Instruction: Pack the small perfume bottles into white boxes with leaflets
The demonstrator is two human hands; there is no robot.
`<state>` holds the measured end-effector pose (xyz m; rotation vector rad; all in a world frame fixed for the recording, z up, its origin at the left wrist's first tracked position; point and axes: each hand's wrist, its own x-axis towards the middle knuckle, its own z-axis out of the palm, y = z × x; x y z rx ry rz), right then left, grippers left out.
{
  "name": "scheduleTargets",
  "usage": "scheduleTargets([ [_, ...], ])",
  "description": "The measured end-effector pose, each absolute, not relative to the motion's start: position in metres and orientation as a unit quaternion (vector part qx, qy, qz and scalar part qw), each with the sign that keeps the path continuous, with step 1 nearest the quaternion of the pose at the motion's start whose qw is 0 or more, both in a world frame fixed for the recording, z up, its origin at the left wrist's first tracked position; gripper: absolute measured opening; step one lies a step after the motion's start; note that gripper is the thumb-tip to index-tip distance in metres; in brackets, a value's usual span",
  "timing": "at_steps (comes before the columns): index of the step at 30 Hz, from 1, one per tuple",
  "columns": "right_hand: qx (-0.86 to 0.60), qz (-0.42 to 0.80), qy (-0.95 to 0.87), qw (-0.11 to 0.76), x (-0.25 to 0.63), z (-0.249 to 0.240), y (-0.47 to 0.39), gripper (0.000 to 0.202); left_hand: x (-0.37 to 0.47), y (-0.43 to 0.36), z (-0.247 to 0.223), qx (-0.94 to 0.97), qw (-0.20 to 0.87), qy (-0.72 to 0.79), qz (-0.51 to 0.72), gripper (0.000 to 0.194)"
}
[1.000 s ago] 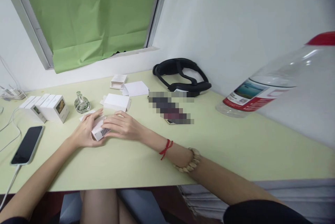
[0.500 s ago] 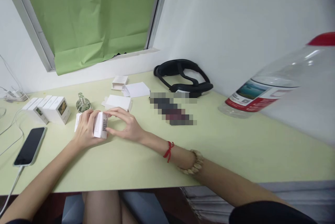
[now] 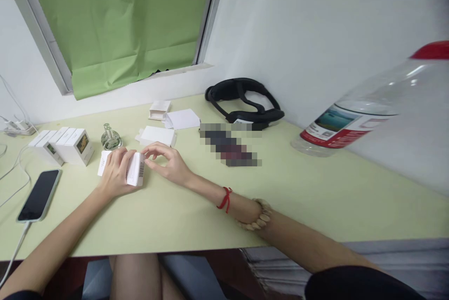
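Observation:
My left hand [image 3: 116, 169] is wrapped over a small white cardboard box [image 3: 134, 169] that lies on its side on the desk, its barcode end facing right. At that end my right hand [image 3: 168, 163] has its fingers bent, thumb and fingertips close together at the box's upper corner. Whether they grip a flap there is too small to make out. A white box part [image 3: 104, 162] shows to the left of my left hand. Just behind stands a clear greenish glass bottle [image 3: 111, 137], and to its right lies a flat white carton [image 3: 157, 136].
Several white boxes [image 3: 75, 146] stand at the left, behind a phone [image 3: 39, 195] on a charging cable. A small open box [image 3: 159, 110] and white paper [image 3: 183, 119] lie farther back. A black headset [image 3: 245, 101] and a large plastic bottle [image 3: 336, 127] are at the right.
My right thumb has drawn up towards the fingertips at the box's end, and the fingers have bent more. My left hand keeps its hold on the box.

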<state>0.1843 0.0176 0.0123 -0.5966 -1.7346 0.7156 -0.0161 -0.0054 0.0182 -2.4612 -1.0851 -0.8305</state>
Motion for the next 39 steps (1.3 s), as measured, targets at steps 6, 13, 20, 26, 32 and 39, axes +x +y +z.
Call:
scheduleTargets([
  [6, -0.276, 0.350, -0.715, 0.538, 0.184, 0.011, 0.018, 0.012, -0.017, -0.005, 0.018, -0.863, 0.125, -0.397, -0.285, 0.072],
  [13, -0.293, 0.455, -0.662, 0.518, 0.185, 0.006, 0.030, 0.027, -0.023, 0.001, 0.022, -0.874, 0.109, -0.369, -0.297, 0.073],
  [20, -0.346, 0.640, -0.587, 0.354, 0.198, 0.008, 0.043, 0.049, -0.030, 0.003, 0.019, -0.927, 0.115, -0.269, -0.235, 0.033],
  [26, -0.270, 0.713, -0.573, 0.301, 0.197, 0.009, 0.041, 0.035, -0.021, -0.006, 0.015, -0.941, 0.120, -0.214, -0.232, 0.037],
  [32, -0.311, 0.646, -0.554, 0.423, 0.196, 0.011, 0.043, 0.053, -0.014, -0.009, 0.017, -0.812, 0.127, -0.355, -0.446, 0.102],
  [39, -0.257, 0.632, -0.607, 0.406, 0.189, 0.006, 0.036, 0.055, 0.006, -0.012, 0.021, -0.645, -0.324, -0.450, -0.526, 0.062],
])
